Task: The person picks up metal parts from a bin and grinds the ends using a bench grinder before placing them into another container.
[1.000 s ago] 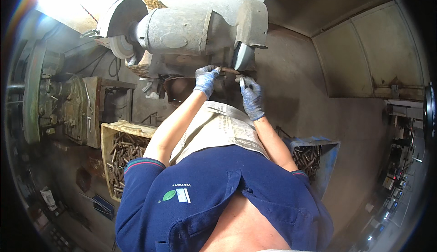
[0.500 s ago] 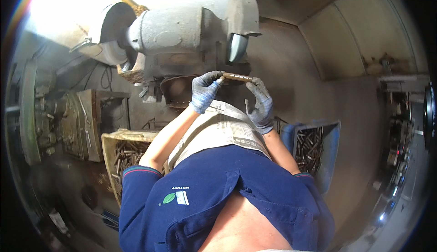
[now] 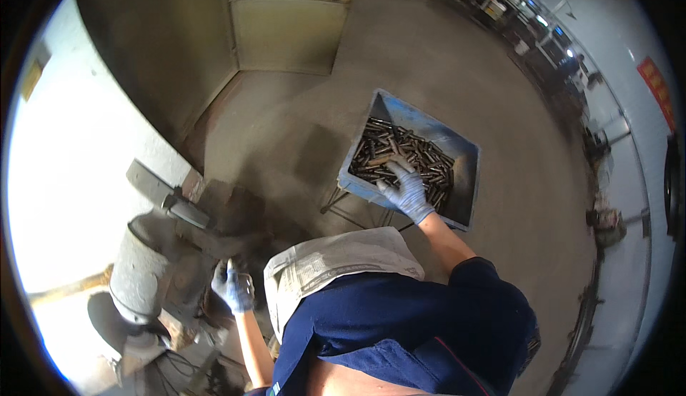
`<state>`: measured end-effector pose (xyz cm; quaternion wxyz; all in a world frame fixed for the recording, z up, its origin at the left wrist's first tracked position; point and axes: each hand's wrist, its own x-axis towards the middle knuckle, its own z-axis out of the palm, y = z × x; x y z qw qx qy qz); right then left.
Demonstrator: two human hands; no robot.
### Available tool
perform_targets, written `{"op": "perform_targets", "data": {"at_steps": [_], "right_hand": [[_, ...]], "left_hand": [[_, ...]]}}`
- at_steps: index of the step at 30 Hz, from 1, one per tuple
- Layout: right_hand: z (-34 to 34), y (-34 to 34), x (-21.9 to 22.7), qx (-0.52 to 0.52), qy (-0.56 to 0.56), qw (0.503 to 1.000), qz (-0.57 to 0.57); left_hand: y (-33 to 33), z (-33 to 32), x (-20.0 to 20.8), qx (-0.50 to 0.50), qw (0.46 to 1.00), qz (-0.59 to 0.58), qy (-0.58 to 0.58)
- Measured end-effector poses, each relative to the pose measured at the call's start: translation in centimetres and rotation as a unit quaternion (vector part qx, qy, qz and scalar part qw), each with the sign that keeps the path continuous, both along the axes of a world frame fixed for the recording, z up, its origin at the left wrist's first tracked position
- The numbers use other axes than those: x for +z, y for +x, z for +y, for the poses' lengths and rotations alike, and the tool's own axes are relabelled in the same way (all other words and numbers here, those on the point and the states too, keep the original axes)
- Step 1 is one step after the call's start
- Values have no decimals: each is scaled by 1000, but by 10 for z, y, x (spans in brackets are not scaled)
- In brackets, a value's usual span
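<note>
My right hand (image 3: 409, 192), in a grey-blue knit glove, reaches over a blue plastic crate (image 3: 464, 142). Its fingers are spread and point down at a heap of short metal rods (image 3: 421, 154) inside. A brownish rod (image 3: 381, 159) lies by the fingertips, and I cannot tell whether they touch it. My left hand (image 3: 234, 289), gloved alike, is raised beside the bench grinder (image 3: 139, 271), its fingers apart and nothing visible in them. A grinding wheel (image 3: 187, 211) shows at the machine's near end, apart from the hand.
Newspaper sheets (image 3: 346, 253) cover my lap. The crate rests on a thin metal stand (image 3: 350, 214). Tall beige metal panels (image 3: 282, 35) stand ahead at the left. Workbenches with lights (image 3: 500, 10) line the far right.
My view and body have turned right toward the blue crate. Both hands held a slotted rod between them; now they are apart, the right one over the crate, the left by the grinder.
</note>
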<state>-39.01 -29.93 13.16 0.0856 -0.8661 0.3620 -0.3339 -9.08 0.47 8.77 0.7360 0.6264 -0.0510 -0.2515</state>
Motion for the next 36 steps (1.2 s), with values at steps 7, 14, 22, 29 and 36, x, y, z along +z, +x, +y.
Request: {"op": "perform_targets", "data": {"at_steps": [7, 14, 22, 29, 36], "right_hand": [[-1, 52, 2, 125, 159, 978, -51], [30, 163, -42, 413, 196, 889, 12], [79, 214, -131, 541, 387, 743, 67], [102, 226, -113, 541, 469, 666, 210], [110, 239, -115, 529, 524, 627, 229]], "left_hand": [[21, 50, -62, 79, 995, -38, 54], [29, 60, -38, 172, 977, -62, 113], [-112, 285, -3, 538, 827, -58, 150], [-280, 314, -33, 541, 741, 88, 387], [-285, 298, -30, 247, 702, 124, 656]]}}
